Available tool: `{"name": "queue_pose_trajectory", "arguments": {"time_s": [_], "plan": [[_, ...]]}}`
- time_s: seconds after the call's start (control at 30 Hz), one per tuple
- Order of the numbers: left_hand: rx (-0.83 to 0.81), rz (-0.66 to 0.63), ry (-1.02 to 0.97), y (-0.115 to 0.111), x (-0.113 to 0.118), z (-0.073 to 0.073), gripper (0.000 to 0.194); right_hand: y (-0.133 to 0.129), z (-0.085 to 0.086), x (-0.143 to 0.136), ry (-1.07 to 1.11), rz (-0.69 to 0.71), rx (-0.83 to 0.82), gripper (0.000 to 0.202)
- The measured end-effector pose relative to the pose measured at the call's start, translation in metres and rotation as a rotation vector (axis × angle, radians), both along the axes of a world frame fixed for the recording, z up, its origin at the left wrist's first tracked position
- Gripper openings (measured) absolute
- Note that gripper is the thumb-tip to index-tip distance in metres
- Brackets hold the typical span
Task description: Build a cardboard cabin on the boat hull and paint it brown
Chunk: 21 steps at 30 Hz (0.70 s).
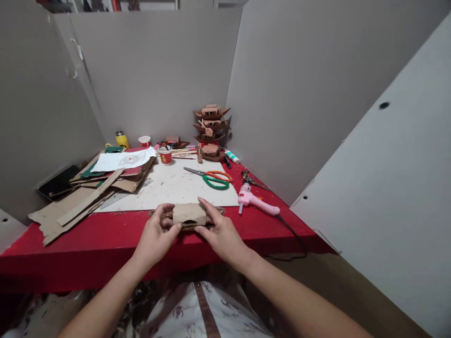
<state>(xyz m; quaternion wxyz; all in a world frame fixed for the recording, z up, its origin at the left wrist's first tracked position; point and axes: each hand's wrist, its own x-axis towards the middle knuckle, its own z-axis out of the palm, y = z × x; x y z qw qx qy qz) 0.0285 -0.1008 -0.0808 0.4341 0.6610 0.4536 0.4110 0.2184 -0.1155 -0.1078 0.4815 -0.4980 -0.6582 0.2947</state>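
At the front edge of the table, a small model boat [189, 214] sits between my two hands. Its curved cardboard roof is plain tan, with a dark gap along the near side. My left hand [160, 230] grips the boat's left end, thumb on the near edge and fingers behind. Around the right end, my right hand [220, 230] holds it the same way, index finger raised along the roof's corner. The brown hull tips show past both hands. Beyond the boat lie scissors [211, 178] with one orange and one green handle loop, on a white board [169, 188].
A pink glue gun [259, 201] with a black cord lies to the right on the red tablecloth [105, 234]. Stacked finished boats [211, 124] stand at the back. Cardboard pieces [84, 202], a paper cup [165, 155] and a yellow bottle [121, 139] are at the left. Grey panels surround the table.
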Motion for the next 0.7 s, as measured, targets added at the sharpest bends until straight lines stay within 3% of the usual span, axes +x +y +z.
{"name": "queue_pose_trajectory", "arguments": {"time_s": [0.37,0.53,0.7], "plan": [[0.003,0.043,0.071,0.005,0.006,0.004,0.035,0.005,0.004,0.001,0.019,-0.005,-0.049,0.065],[0.000,0.048,0.073,0.004,0.005,0.004,0.039,-0.004,0.018,0.010,-0.045,0.001,-0.092,0.068],[-0.010,0.049,0.071,0.004,0.005,0.003,0.041,-0.007,0.042,0.026,-0.375,-0.172,0.190,0.046]]}}
